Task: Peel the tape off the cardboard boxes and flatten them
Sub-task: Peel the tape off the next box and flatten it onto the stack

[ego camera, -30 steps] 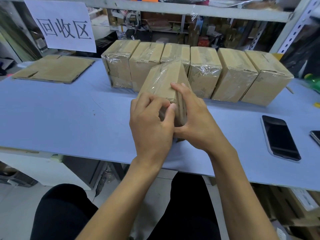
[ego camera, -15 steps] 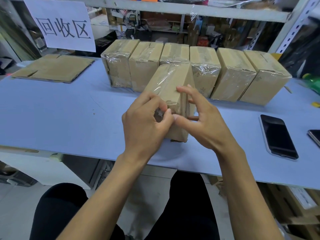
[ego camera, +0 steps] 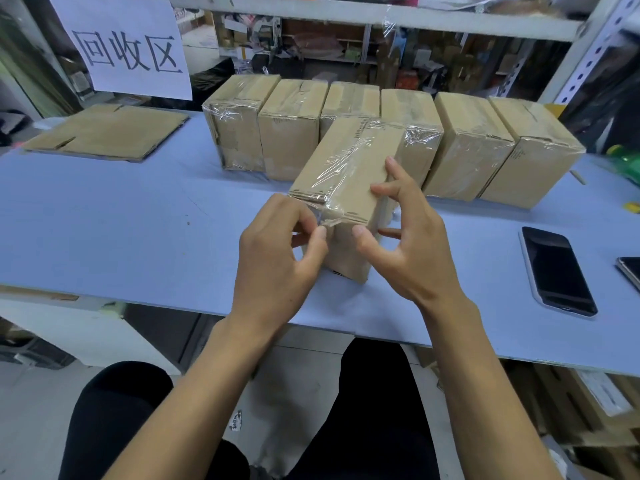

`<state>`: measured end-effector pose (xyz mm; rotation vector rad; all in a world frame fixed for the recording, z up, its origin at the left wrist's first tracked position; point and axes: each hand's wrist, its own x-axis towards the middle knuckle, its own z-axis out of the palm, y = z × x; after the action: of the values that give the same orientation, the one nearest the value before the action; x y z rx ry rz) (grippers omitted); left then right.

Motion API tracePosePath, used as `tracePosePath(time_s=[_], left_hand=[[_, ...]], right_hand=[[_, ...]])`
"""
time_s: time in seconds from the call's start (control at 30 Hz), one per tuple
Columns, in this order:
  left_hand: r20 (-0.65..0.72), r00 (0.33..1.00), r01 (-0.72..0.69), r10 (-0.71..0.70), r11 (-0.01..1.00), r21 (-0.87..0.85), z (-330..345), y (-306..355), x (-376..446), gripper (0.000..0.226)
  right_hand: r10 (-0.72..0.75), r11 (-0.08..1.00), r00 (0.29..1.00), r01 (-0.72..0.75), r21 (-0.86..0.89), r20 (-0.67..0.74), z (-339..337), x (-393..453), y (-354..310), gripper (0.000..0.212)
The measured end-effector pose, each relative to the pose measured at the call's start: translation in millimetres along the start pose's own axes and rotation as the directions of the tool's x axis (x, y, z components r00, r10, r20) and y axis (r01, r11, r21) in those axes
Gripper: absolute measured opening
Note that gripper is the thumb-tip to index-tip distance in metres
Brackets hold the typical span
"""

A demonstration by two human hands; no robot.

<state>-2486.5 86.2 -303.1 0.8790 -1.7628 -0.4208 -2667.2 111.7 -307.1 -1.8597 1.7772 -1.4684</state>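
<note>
A taped cardboard box (ego camera: 349,168) stands on the blue table (ego camera: 121,230) in front of me, its top covered in wrinkled clear tape. My left hand (ego camera: 277,258) pinches the loose end of the clear tape (ego camera: 329,221) at the box's near top edge. My right hand (ego camera: 408,244) steadies the box, thumb on its near face and forefinger on its top. Behind it stands a row of several taped boxes (ego camera: 467,143). A flattened box (ego camera: 107,133) lies at the far left.
A dark phone (ego camera: 557,271) lies on the table at the right, a second phone (ego camera: 630,271) at the right edge. A paper sign (ego camera: 128,46) hangs from the shelf rail at the back left. A green object (ego camera: 623,164) sits at the far right.
The box has tipped back so that its top faces me. My left hand has shifted from covering the near face to pinching the tape end. My right fingers have spread.
</note>
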Motion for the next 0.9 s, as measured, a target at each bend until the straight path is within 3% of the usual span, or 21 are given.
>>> tracePosePath(time_s=[0.2, 0.33, 0.47, 0.6, 0.83, 0.9], left_hand=[[0.12, 0.977, 0.186, -0.175, 0.978, -0.094, 3.5, 0.4, 0.6, 0.036], [0.012, 0.999, 0.049, -0.048, 0.999, -0.022, 0.4, 0.1, 9.9, 0.01], [0.014, 0.999, -0.049, 0.047, 0.995, 0.09, -9.9, 3.4, 19.3, 0.008], [0.072, 0.997, -0.037, 0.032, 0.997, 0.061, -29.6, 8.8, 19.8, 0.014], [0.075, 0.996, -0.062, 0.05, 0.984, 0.169, -64.7, 7.2, 2.4, 0.01], [0.043, 0.999, -0.011, 0.002, 0.978, 0.206, -67.9, -1.4, 2.0, 0.011]], right_hand=[[-0.044, 0.998, 0.999, 0.045, -0.041, 0.027, 4.2, 8.3, 0.3, 0.083], [-0.083, 0.995, 0.996, 0.085, -0.052, 0.025, 5.2, 9.9, -3.1, 0.072], [-0.101, 0.994, 0.995, 0.101, -0.052, 0.01, 6.7, 6.5, -16.9, 0.056], [-0.198, 0.973, 0.98, 0.196, -0.119, -0.002, 14.0, -1.9, -31.1, 0.057], [-0.17, 0.985, 0.985, 0.169, -0.044, -0.035, 40.9, -17.7, -43.5, 0.062], [-0.151, 0.988, 0.988, 0.151, -0.013, -0.014, 51.7, -17.0, -41.6, 0.065]])
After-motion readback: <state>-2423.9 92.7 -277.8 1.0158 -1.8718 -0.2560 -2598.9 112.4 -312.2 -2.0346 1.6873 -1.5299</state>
